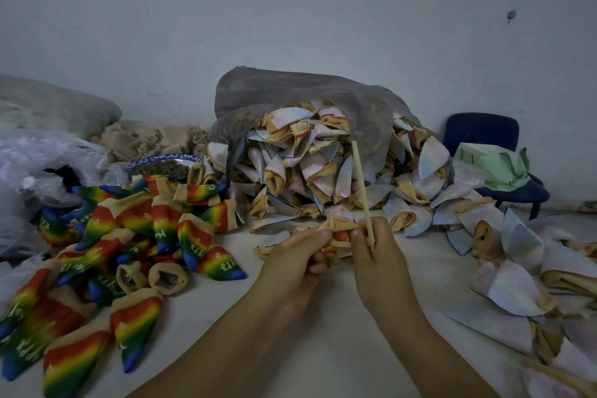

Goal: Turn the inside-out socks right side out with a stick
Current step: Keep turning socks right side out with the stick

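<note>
At table, left hand gripping sock, right hand pinching stick

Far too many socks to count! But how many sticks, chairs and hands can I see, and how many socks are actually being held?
stick: 1
chair: 1
hands: 2, left hand and right hand
held sock: 1
Total: 5

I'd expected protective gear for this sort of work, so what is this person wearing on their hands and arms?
Nothing that shows. The left hand and right hand are ungloved, with no rings visible. The left forearm and right forearm are bare too: no sleeve, watch or bracelet as far as the picture's bottom edge.
</note>
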### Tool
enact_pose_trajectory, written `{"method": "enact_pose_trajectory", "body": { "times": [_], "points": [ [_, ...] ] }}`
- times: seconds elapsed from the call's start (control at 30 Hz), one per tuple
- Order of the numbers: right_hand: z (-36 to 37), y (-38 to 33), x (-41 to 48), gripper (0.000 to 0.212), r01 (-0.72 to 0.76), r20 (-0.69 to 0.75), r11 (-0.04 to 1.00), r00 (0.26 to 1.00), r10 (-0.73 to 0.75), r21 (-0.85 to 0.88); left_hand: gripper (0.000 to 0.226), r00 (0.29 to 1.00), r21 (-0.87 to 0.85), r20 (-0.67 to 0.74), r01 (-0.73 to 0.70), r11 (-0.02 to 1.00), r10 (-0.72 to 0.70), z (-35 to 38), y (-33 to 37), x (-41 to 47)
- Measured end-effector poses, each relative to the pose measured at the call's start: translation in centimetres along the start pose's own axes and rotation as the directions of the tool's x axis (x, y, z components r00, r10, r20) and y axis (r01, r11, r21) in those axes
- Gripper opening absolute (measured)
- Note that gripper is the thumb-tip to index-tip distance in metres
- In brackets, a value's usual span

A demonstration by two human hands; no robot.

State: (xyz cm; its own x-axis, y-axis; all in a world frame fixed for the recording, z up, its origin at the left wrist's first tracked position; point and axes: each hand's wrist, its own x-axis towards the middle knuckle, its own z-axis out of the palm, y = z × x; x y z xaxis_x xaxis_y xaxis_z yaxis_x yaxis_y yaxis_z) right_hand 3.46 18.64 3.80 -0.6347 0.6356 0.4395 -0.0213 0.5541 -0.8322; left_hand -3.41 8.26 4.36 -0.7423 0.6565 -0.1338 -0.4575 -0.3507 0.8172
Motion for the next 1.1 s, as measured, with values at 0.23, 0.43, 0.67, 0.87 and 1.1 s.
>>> {"method": "enact_pose_trajectory", "body": {
  "times": [0.23,0.43,0.67,0.87,1.1],
  "points": [
    [0.4,-0.6,-0.1,0.011,-0.230,0.120,0.953,0.971,0.209,0.198,0.032,0.974,-0.079,0.188,0.141,0.987,-0.125,-0.1,0.5,0.1],
    [-1.1,-0.9,0.0,0.007,-0.388,0.274,0.747,0.920,0.280,0.540,0.017,0.997,0.199,0.015,-0.080,0.977,0.078,0.0,-0.2,0.4],
    [-0.6,-0.8,0.0,0.014,-0.380,0.304,0.775,0.919,0.252,0.505,0.021,0.995,0.275,-0.049,-0.068,0.959,0.085,-0.5,-0.3,0.2],
    [-0.2,-0.3,0.0,0.020,-0.298,0.172,0.887,0.952,0.252,0.352,0.024,0.998,0.341,0.001,-0.055,0.938,0.058,-0.7,-0.2,0.5],
    [0.1,-0.2,-0.3,0.020,-0.313,0.166,0.889,0.948,0.271,0.336,0.033,0.989,0.213,0.133,0.029,0.977,-0.058,-0.4,0.0,0.3]
  ]
}}
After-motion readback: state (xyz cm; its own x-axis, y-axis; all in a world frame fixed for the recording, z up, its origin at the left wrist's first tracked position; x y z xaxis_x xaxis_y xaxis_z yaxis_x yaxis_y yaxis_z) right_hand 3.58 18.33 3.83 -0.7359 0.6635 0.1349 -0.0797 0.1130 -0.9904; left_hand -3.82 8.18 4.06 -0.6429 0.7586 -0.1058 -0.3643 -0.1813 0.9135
